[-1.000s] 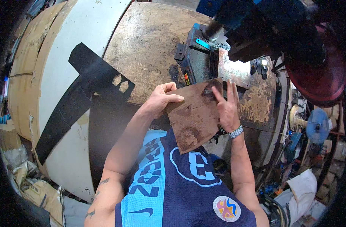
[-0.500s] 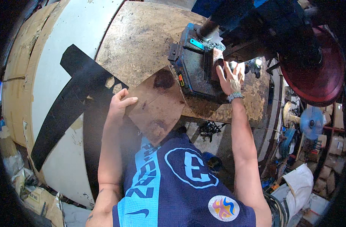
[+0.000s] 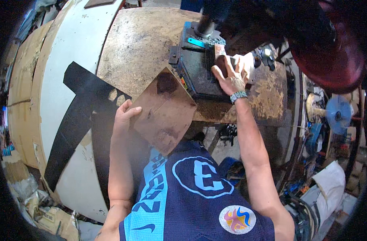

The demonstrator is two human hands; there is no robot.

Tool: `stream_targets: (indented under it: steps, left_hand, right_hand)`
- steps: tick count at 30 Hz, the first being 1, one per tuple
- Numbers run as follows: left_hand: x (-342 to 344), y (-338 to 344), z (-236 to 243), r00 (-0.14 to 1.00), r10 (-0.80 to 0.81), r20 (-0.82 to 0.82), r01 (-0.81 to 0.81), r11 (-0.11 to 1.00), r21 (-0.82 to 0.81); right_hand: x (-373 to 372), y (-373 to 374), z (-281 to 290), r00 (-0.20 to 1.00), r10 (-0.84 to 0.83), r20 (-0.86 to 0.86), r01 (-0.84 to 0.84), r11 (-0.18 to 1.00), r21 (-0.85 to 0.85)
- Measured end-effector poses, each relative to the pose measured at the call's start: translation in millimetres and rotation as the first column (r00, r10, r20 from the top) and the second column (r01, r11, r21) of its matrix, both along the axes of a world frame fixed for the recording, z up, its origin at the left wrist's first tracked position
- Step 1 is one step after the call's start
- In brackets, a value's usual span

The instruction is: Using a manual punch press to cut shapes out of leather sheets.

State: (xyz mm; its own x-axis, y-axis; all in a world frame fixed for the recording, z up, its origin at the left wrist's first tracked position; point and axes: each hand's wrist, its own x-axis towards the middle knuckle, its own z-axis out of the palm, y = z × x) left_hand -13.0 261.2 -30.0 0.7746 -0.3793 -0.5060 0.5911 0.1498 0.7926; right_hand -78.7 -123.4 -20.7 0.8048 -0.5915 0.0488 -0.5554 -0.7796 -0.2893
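Swinging rusty plate [image 3: 164, 110] down toward 7 o'clock, left hand [image 3: 125, 116] pinching its edge; right hand [image 3: 230, 74] fingers spread, pressing small piece [image 3: 220, 52] on dark press block [image 3: 197, 76]; keeping fingertips clear of tool

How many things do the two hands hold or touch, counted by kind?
Rusty brown metal plate, held by the left hand: 1
Small brown block on the dark machine base, under the right hand: 1
Total: 2
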Motion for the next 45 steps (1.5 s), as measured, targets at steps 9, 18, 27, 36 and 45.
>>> stream_targets:
  steps: [9, 18, 27, 36, 45]
  left_hand:
    - [3, -49, 17, 0.995, -0.098, -0.015, 0.097, 0.994, -0.058]
    - [-1, -97, 42, 0.953, -0.268, -0.139, 0.245, 0.956, -0.164]
    - [-13, -105, 31, 0.942, -0.314, -0.116, 0.292, 0.940, -0.175]
    - [-10, -86, 59, 0.728, -0.482, 0.488, 0.262, 0.853, 0.452]
    - [-96, -113, 106, 0.056, -0.815, 0.577, 0.166, 0.577, 0.800]
  right_hand:
    - [-124, 69, 36, 0.899, -0.249, 0.360, -0.161, 0.578, 0.800]
    - [-139, 67, 5, 0.814, -0.532, 0.233, -0.338, -0.108, 0.935]
    - [-149, 58, 4, 0.809, -0.579, 0.103, -0.312, -0.275, 0.909]
    - [-143, 74, 25, 0.817, -0.449, 0.362, -0.326, 0.159, 0.932]
    - [-127, 97, 60, 0.856, -0.430, 0.286, -0.307, 0.022, 0.952]
